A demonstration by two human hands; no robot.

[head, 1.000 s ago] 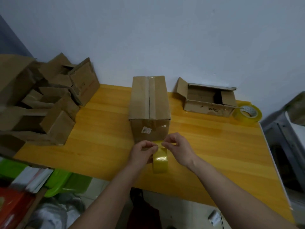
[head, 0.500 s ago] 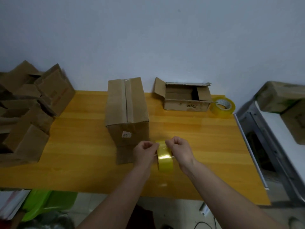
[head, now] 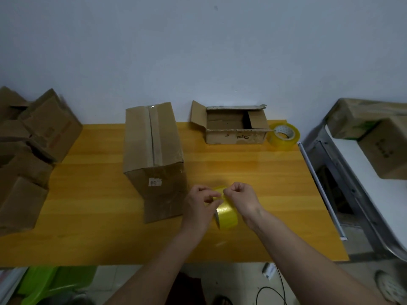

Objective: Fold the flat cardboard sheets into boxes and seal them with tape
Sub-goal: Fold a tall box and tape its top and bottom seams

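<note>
- Since half a second ago the tape roll (head: 226, 213) is sitting a little further right of the tall box (head: 154, 155), and the fingertips of both hands are now meeting right over its top rim rather than flanking it
- The left hand (head: 199, 205) is curling round the roll's left side, its thumb and fingers pinching at the upper edge of the tape
- The right hand (head: 241, 198) is closing into a loose fist at the roll's top right, its thumb and forefinger pinching the same edge; whether a free end is lifted I cannot tell
- The tape roll is standing on its edge just above the yellow table (head: 88, 216), near the front, between the 2 hands; it is looking glossy, translucent yellow, with a pale inner core showing on its left face
- The tall box is standing just left of the hands, brown and creased, its 2 top flaps closed along a centre seam, a small white label on its near face
- 1 open box (head: 236, 130) with dark scribbles on its front is lying at the back of the table, flaps up
- A second tape roll (head: 284, 136) is resting beside that open box, touching its right end
- Folded boxes (head: 33, 150) are piling up at the table's left edge
- More boxes (head: 374, 133) are sitting on a white surface to the right
</note>
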